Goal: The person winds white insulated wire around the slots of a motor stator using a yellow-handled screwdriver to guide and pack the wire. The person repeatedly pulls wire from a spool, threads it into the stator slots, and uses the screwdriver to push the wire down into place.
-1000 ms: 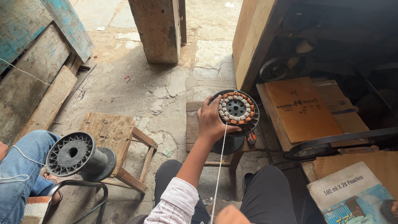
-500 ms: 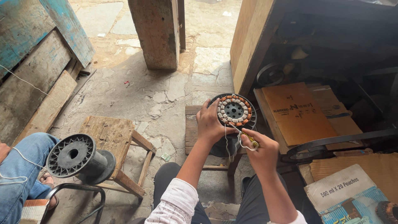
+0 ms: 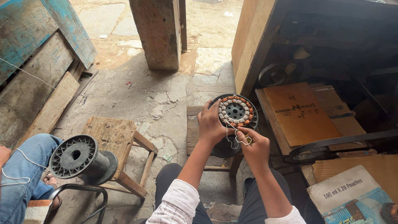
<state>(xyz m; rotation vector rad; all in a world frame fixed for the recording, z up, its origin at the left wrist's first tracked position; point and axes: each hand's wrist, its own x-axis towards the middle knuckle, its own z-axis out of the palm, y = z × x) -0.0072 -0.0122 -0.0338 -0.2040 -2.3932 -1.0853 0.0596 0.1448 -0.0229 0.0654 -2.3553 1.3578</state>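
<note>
From the head camera, the left hand [image 3: 212, 124] curls around the left edge of a round motor stator [image 3: 236, 110], fingers wrapped on its rim, holding it face-up above a small wooden stool [image 3: 195, 128] in front of the person's knees. The stator's ring of copper-coloured and pale windings surrounds a dark hub. The right hand [image 3: 255, 145] sits just below the stator, thumb and fingers pinched closed on a thin wire [image 3: 230, 132] that runs up to the windings. To the left, a black empty spool [image 3: 78, 158] rests on a second wooden stool [image 3: 112, 137], beside another person's jeans-clad leg [image 3: 20, 166]. Cardboard boxes [image 3: 302, 112] lie to the right.
</note>
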